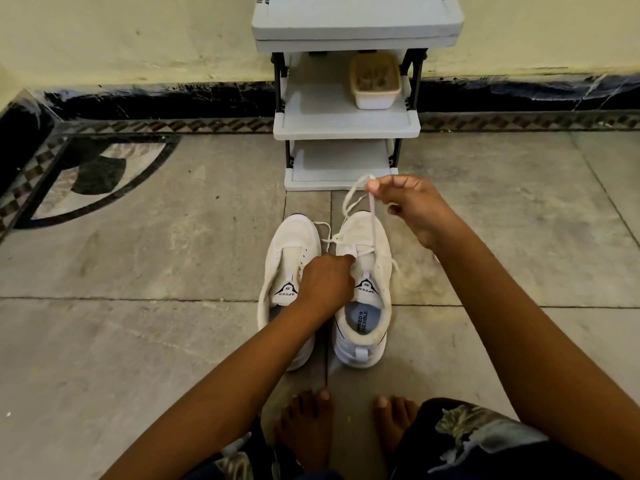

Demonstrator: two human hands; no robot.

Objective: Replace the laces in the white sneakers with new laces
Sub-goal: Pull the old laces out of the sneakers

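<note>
Two bare feet [304, 427] sit nearest the camera at the bottom edge of the floor [138, 271], toes pointing at a pair of white sneakers set side by side in the middle of it, heels toward the person. The left hand [325, 285] reaches across the left-hand sneaker [291, 237] and its curled fingers grip the right-hand sneaker [367, 341] at the tongue and lower eyelets, pinning it down. The right hand [408, 206] is raised above that shoe's toe, thumb and fingers pinched on the white lace [372, 216], which runs taut from the eyelets up to the pinch and loops over it. The left-hand sneaker shows bare eyelets, and a loose lace end lies between the two toes. No fresh laces are in view, so this looks like the stripping stage: one shoe emptied, the second partly unthreaded. The next move probably calls for drawing the lace through each remaining crossing while the left hand keeps the shoe from lifting, freeing one eyelet at a time so it does not snag. Each tongue carries a black triangle with an "S" and the word "SPEED"; the right-hand sneaker's insole [365, 320] reads "SPEED" and "FLEXIBLE". At the floor's far edge, against the wall, stands a grey shoe rack [346, 123] with a pale tub [375, 98] on a shelf.
</note>
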